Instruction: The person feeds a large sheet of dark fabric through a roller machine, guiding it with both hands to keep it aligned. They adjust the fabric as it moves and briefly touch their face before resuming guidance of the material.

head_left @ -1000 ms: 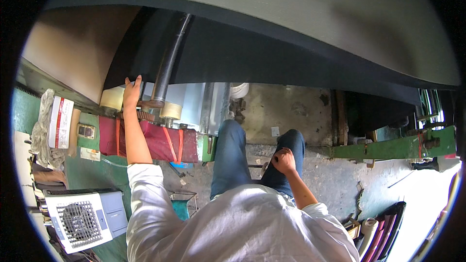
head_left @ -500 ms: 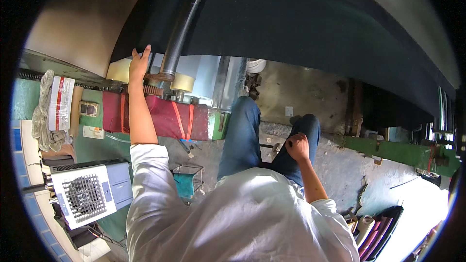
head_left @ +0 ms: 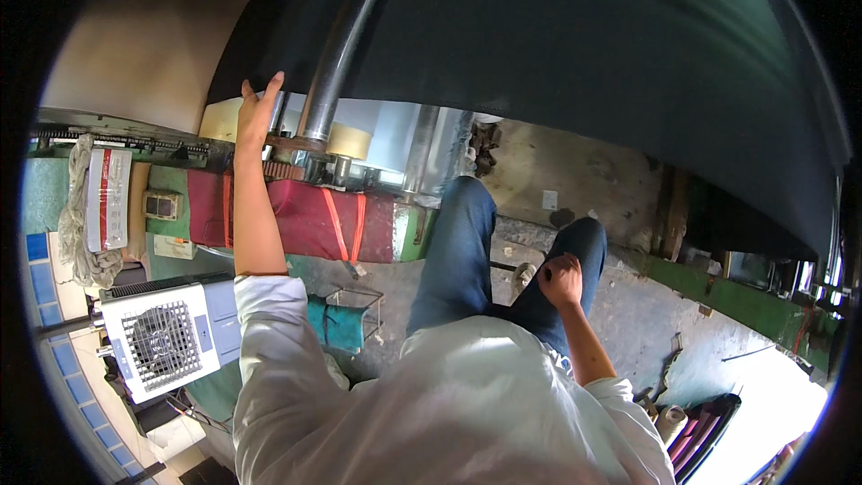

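A wide black sheet (head_left: 539, 45) of fabric-like material spans the upper part of the view, passing by a shiny metal roller (head_left: 346, 45). At the sheet's lower left edge is my left hand (head_left: 257, 115), arm stretched out, its thumb and a finger spread apart and the fingertips against or just beside the black material; firm contact cannot be made out. My right hand (head_left: 562, 282) is closed in a loose fist over my right thigh. A small dark spot shows at its curled fingers, and whether it holds anything is hidden.
A green machine frame (head_left: 413, 233) with a maroon cloth (head_left: 292, 216) tied by orange straps lies below my left arm. Pale yellow rollers (head_left: 348, 141) sit beside it. A white-and-grey fan unit (head_left: 166, 346) stands lower left, a wire stand with teal cloth (head_left: 337, 323) nearby, and rolls (head_left: 700, 436) lower right.
The view has shifted slightly. My left hand has moved a little up along the sheet's edge, fingers wider apart. The black sheet's right side now bulges farther up. My right hand stays closed.
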A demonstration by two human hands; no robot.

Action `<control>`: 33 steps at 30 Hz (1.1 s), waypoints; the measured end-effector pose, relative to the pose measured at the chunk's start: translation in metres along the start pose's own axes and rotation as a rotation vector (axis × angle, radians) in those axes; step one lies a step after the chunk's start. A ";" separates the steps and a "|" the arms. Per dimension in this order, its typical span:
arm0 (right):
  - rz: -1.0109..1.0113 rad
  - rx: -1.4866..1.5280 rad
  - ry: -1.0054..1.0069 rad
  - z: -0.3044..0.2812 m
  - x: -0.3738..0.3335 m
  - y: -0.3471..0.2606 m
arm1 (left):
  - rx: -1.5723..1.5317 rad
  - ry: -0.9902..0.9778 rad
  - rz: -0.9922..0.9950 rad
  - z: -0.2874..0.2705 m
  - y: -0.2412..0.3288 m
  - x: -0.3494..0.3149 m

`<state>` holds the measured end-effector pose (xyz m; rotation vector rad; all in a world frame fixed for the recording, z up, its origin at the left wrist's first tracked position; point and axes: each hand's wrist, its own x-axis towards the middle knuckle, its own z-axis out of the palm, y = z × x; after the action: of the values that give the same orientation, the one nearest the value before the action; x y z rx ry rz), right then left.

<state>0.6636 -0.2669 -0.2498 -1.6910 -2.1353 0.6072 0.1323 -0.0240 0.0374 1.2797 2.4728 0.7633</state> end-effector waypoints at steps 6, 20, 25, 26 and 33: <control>0.000 0.009 -0.012 -0.002 0.003 -0.003 | -0.028 -0.063 -0.026 -0.002 0.015 -0.014; 0.013 0.048 -0.010 -0.003 0.004 -0.005 | -0.006 -0.029 -0.022 -0.001 0.005 -0.004; 0.012 0.005 -0.012 0.003 0.001 -0.001 | -0.049 -0.101 -0.002 0.000 0.005 -0.006; 0.006 0.001 -0.006 0.000 0.004 -0.003 | -0.021 -0.085 -0.010 -0.004 0.013 -0.014; -0.021 -0.034 -0.006 0.006 0.000 0.001 | 0.020 0.042 0.040 -0.005 -0.012 -0.004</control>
<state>0.6612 -0.2675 -0.2552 -1.6843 -2.1764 0.5742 0.1244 -0.0347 0.0347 1.3376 2.5008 0.7849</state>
